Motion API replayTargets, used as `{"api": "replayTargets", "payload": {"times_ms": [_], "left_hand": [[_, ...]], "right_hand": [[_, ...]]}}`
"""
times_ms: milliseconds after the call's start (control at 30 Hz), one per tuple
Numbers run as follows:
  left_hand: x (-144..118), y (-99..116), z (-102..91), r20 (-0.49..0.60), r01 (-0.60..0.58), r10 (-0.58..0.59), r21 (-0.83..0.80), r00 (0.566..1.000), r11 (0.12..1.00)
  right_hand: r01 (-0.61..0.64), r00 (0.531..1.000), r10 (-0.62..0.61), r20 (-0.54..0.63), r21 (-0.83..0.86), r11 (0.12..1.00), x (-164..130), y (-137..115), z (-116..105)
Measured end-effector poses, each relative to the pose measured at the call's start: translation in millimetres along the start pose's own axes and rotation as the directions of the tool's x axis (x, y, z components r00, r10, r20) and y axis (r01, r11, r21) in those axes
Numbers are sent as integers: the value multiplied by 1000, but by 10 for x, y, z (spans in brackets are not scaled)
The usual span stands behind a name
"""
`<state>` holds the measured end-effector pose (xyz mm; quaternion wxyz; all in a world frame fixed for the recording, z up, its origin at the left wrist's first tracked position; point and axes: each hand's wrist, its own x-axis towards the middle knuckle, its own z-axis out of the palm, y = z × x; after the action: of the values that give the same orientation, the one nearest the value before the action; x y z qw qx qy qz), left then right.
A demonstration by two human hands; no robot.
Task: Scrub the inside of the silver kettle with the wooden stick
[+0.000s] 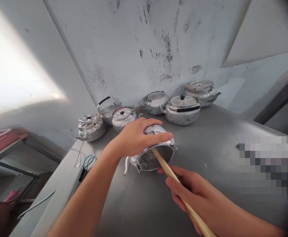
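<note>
A dented silver metal kettle (144, 161) without a lid lies tilted on the table, its round mouth facing me and its spout pointing down to the left. My left hand (141, 136) is wrapped over the top of its body, thumb and fingers pressed on the metal. In my right hand (188, 187) is a long wooden stick (168, 169), gripped from the side. Its far end goes through the mouth into the kettle, where the tip is hidden. No handle shows clearly on this kettle.
Several silver kettles stand along the wall, among them a lidded one (183, 112) and one with a spout at left (91, 128). A grey box with cables (60, 194) is at the left edge of the grey table (223, 138). A red case (3, 141) sits on a side bench.
</note>
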<state>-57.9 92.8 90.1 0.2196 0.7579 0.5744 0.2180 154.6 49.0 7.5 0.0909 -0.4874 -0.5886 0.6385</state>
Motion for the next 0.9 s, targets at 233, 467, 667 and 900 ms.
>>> {"api": "replayTargets", "payload": {"times_ms": [233, 467, 667, 900], "left_hand": [[-4, 2, -1, 1, 5, -5, -4, 1000, 1000], [-7, -11, -2, 7, 3, -3, -19, 1000, 1000], [-7, 3, 5, -4, 5, -5, -9, 1000, 1000], [0, 10, 12, -6, 5, -5, -6, 1000, 1000]], "right_hand": [[-4, 1000, 4, 3, 0, 1000, 28, 17, 0], [77, 997, -76, 27, -5, 997, 66, 33, -18], [63, 998, -63, 12, -5, 998, 52, 37, -38], [87, 996, -87, 35, 1, 996, 38, 73, -35]]}}
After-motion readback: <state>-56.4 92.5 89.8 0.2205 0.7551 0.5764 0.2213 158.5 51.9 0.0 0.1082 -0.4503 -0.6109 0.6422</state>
